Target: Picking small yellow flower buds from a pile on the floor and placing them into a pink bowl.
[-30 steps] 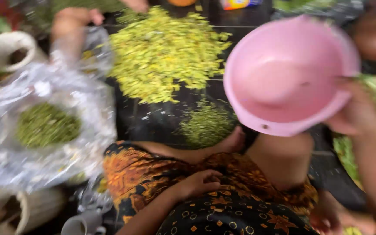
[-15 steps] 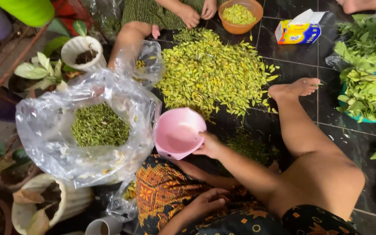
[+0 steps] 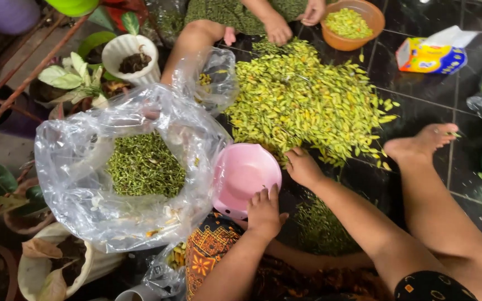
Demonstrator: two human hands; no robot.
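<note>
Left hand (image 3: 264,212) on pink bowl (image 3: 245,177) rim; right hand (image 3: 302,167) seemingly touching yellow-green pile (image 3: 308,100).

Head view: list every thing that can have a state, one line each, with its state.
pink bowl: empty, tilted toward the bag
left hand: resting on the bowl's rim
right hand: at the edge of the yellow-green pile
plastic bag: open, part-filled with green bits
orange bowl: part-filled
tissue box: open, tissue sticking out
white pot: holds soil

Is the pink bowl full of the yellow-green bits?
No, the pink bowl is empty inside, while the left hand rests on its rim.
</note>
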